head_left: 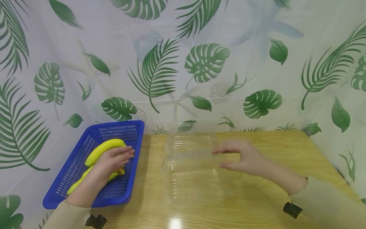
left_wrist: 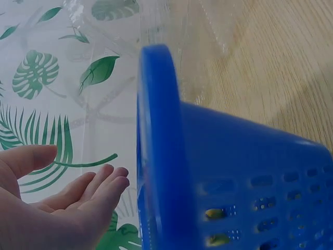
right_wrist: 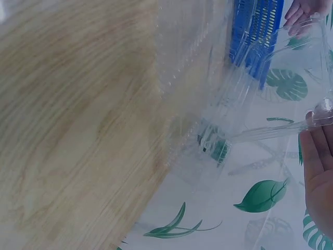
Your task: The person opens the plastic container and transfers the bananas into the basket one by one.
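My left hand is above the blue plastic basket, its fingers extended and the thumb apart in the left wrist view. Yellow bananas lie in the basket below and beside that hand, which partly hides them. A clear plastic clamshell box lies unfolded on the table, its lid raised at the back. By the box's right side is my right hand, thumb and fingers spread apart. In the right wrist view its fingertips meet a corner of the clear plastic; whether they press it I cannot tell.
The wood-grain table reaches back to a white sheet printed with green leaves, which also hangs at both sides. The basket stands left of the clear box. A black strap mount sits at the right wrist, another at the left.
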Demonstrator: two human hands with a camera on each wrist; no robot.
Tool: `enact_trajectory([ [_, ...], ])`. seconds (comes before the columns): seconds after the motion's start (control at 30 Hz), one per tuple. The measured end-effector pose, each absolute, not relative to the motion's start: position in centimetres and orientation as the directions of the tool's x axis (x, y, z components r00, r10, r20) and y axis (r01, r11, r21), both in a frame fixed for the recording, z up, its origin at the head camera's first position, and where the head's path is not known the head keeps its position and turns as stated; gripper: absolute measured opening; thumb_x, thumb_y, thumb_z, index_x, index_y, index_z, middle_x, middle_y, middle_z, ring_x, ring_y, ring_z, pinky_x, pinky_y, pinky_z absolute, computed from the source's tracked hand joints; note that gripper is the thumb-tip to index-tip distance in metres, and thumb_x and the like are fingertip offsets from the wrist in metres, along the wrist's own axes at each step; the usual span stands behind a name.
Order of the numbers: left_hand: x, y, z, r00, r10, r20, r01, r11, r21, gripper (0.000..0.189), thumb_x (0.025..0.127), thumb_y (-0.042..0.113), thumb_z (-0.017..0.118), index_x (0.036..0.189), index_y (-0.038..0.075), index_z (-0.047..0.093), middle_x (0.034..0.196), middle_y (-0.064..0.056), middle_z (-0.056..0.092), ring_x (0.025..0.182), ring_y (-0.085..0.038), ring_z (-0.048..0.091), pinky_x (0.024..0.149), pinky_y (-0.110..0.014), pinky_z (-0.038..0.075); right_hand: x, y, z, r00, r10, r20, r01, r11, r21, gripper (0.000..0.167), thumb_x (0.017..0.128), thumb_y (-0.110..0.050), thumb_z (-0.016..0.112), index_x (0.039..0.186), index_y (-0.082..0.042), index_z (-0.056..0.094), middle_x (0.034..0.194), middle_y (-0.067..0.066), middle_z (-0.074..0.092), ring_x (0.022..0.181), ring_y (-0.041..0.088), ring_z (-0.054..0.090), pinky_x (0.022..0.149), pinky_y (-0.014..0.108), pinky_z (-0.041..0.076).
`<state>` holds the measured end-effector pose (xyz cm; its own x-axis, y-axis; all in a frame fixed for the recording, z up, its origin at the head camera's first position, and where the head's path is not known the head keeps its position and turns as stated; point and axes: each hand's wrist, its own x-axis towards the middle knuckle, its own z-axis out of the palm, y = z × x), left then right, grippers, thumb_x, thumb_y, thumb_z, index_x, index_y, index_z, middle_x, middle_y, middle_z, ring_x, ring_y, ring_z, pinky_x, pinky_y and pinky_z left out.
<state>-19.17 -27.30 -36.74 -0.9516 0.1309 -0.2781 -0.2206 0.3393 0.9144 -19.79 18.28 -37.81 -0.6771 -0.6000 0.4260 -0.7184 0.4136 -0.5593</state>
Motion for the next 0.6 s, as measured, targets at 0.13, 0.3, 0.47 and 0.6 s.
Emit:
enact_trajectory([
  [0.13,-19.1,-26.8,-36.7,-0.952,0.143,-0.27,-0.208,0.346,0.915,0.057,0.112,0.019,0.054,0.159,-0.007,0.039,0.163,-0.025,0.047,0.153,-0.038,0.045,0.12,-0.035,0.049,-19.1,18.4,-38.2,-0.665,-0.607,0.435,-0.737,0.44,-0.514,0.04,0.084,-0.009,0.089,0.121,-0.018,0.078,0.12,-0.002,0.08,0.11,0.017,0.075,0.096,0.035,0.064],
  [0.3,-19.1,-26.3,-36.6,-0.952,0.159,-0.262,-0.193,0.354,0.915,0.057,0.112,0.02,0.054,0.16,-0.007,0.039,0.163,-0.025,0.047,0.152,-0.039,0.046,0.125,-0.044,0.044,-18.8,18.6,-38.5,-0.654,-0.612,0.445,-0.748,0.434,-0.502,0.042,0.082,-0.006,0.089,0.121,-0.017,0.078,0.12,0.001,0.08,0.11,0.018,0.074,0.093,0.033,0.065],
  [0.47,-19.0,-25.6,-36.7,-0.953,0.168,-0.253,-0.184,0.345,0.92,0.055,0.111,0.017,0.054,0.158,-0.008,0.04,0.161,-0.025,0.049,0.151,-0.039,0.048,0.125,-0.045,0.044,-18.6,19.0,-38.6,-0.673,-0.601,0.431,-0.728,0.439,-0.526,0.041,0.084,-0.005,0.088,0.122,-0.016,0.078,0.121,0.002,0.08,0.114,0.015,0.073,0.093,0.029,0.065],
  [0.6,-19.0,-24.8,-36.9,-0.956,0.17,-0.238,-0.165,0.359,0.919,0.055,0.11,0.017,0.056,0.157,-0.008,0.043,0.16,-0.026,0.051,0.149,-0.041,0.049,0.126,-0.05,0.042,-18.4,19.5,-38.7,-0.714,-0.573,0.403,-0.689,0.473,-0.549,0.04,0.086,-0.009,0.088,0.123,-0.016,0.077,0.122,0.001,0.079,0.117,0.014,0.072,0.096,0.03,0.065],
])
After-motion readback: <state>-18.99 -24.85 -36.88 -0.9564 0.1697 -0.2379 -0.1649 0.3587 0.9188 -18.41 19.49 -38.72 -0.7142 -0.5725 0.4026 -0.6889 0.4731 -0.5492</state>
